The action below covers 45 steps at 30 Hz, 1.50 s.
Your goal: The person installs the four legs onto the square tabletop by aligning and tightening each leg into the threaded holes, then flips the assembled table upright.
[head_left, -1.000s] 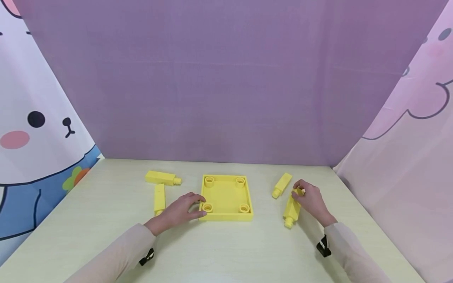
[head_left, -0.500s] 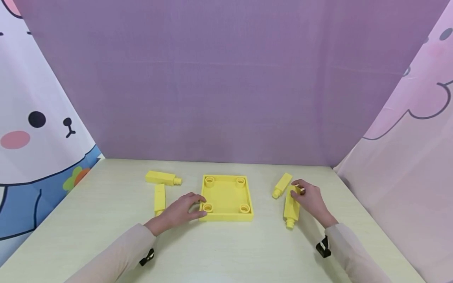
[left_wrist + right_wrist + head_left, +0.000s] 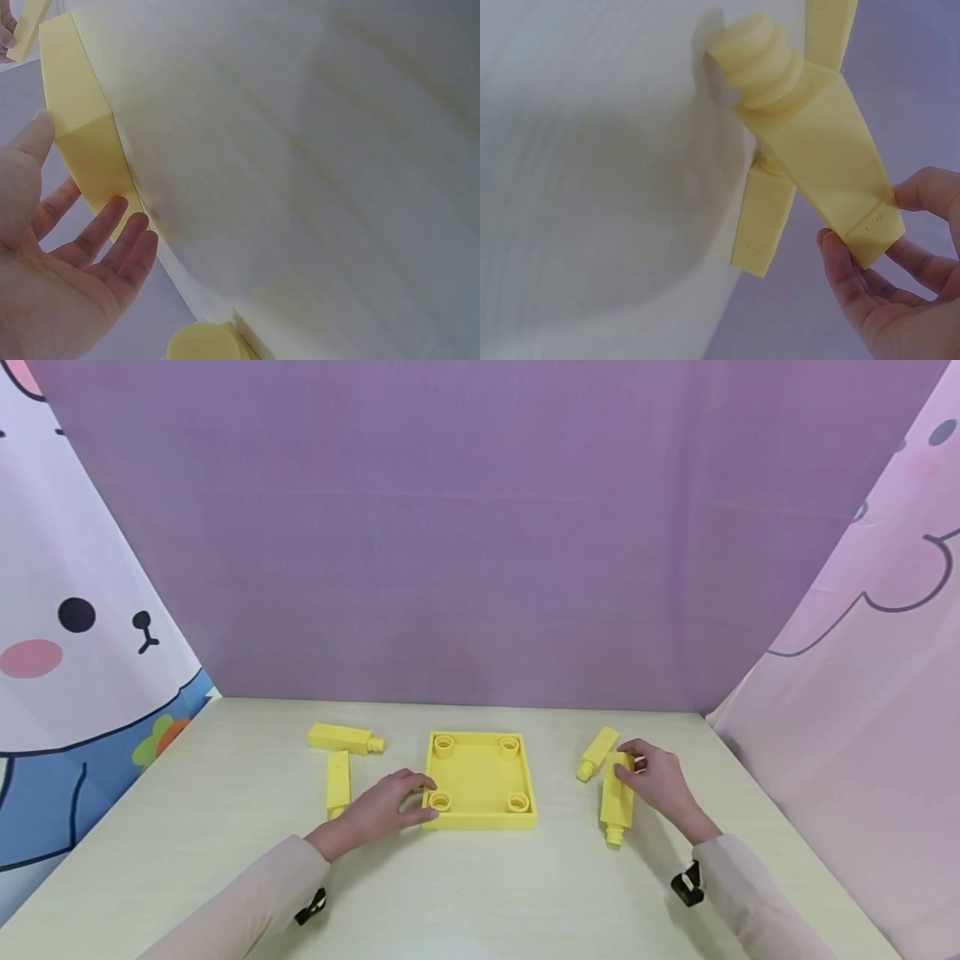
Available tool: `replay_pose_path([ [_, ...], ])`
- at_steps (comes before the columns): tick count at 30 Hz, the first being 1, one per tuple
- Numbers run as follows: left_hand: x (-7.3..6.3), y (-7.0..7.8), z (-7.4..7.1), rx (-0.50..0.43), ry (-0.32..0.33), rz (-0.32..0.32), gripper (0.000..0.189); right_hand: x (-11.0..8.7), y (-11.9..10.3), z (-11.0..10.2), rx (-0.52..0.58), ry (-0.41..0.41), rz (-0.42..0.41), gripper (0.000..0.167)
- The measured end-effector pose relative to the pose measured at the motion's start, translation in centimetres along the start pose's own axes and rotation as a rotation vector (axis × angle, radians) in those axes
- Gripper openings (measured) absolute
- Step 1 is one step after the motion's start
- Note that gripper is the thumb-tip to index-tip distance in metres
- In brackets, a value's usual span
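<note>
"Peg point(image 3: 617, 797) being held where?"
"Three o'clock from the tray point(image 3: 480, 821); the right hand point(image 3: 660, 781) is pinching the peg's far end."
"And the left hand point(image 3: 384, 806)?"
"Its relaxed fingers are touching the tray's eight o'clock corner."

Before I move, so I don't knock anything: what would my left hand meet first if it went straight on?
Most likely the yellow tray, at its left side: the left hand is at that edge, though exact contact is hard to judge.

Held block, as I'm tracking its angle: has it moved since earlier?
Yes: in the head view, the held block swung its far end left, toward the tray.
</note>
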<state>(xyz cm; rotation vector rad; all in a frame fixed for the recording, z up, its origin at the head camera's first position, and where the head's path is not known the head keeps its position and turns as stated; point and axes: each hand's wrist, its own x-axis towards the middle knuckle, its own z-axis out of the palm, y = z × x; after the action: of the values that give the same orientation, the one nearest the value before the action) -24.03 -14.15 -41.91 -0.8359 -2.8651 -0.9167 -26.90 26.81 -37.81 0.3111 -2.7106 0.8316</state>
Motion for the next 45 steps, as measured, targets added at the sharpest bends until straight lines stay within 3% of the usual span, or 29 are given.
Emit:
replay_pose_path([
  [12,0.0,0.2,-0.1,0.002,-0.004,-0.005,0.04,0.0,-0.5,-0.4,0.029,0.036,-0.075,0.025],
  [45,0.1,0.2,0.0,0.009,-0.006,-0.006,0.04,1.7,-0.9,-0.7,0.246,0.081,-0.133,0.033],
])
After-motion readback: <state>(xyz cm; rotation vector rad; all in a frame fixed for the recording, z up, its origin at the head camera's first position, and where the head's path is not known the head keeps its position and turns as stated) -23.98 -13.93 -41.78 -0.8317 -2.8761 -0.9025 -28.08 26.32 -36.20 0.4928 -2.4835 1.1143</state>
